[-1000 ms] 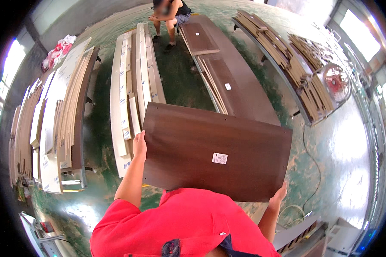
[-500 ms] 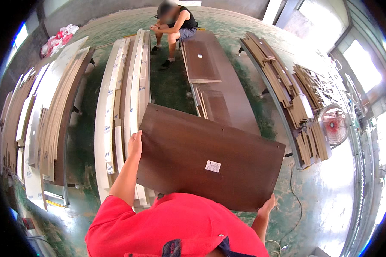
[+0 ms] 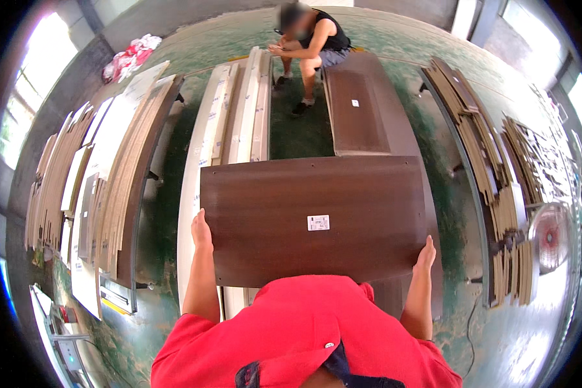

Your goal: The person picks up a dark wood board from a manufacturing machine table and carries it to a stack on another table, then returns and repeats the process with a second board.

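Observation:
I hold a large dark brown wooden panel (image 3: 313, 216) flat in front of my chest, with a small white label near its middle. My left hand (image 3: 201, 231) grips its left edge. My right hand (image 3: 425, 253) grips its right edge near the lower corner. The panel hangs level above a stack of similar dark brown panels (image 3: 362, 110) that runs away from me. My red shirt fills the bottom of the view.
A seated person (image 3: 307, 39) bends forward at the far end of the stack. Long white boards (image 3: 239, 116) lie to the left, with more light panels (image 3: 103, 174) beyond. Stacks of tan boards (image 3: 491, 168) and a red fan (image 3: 553, 236) stand at right on the green floor.
The panel has swung from tilted to level and squared up over the dark stack. My view has turned so the stack now lies straight ahead.

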Available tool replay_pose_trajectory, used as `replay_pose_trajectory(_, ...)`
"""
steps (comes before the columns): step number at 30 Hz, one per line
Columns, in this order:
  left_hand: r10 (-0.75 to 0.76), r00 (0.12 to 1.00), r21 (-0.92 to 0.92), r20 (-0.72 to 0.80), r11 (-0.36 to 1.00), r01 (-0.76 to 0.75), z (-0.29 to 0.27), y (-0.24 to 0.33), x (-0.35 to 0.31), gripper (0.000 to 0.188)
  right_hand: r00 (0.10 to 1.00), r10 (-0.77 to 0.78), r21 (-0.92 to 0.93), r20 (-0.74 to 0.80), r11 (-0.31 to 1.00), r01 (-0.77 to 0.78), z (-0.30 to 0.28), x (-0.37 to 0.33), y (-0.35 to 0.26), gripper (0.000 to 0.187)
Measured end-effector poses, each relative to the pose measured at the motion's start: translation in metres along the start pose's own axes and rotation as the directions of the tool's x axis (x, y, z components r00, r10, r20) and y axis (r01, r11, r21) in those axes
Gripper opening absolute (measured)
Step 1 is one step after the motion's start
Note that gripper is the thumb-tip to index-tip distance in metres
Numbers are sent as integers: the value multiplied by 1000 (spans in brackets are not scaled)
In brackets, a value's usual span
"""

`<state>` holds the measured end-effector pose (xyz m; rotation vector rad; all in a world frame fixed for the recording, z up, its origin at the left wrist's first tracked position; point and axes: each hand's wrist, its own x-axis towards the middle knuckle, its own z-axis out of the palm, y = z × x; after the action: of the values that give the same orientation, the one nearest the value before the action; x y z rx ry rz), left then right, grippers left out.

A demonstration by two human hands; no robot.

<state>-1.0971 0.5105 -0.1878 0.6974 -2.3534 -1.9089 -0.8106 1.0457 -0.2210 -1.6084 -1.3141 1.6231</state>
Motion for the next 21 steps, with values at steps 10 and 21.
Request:
replay_pose_trajectory(10,-83,988,-67,-130,995,75,67,18,120,49,996,-21,-152,84,988,34,174,89,-98,59)
replay_pose_trajectory(21,-116,980,557,161,831,7,314,110,352,67,956,168,-163,-240,964,-210,245,170,-95,59)
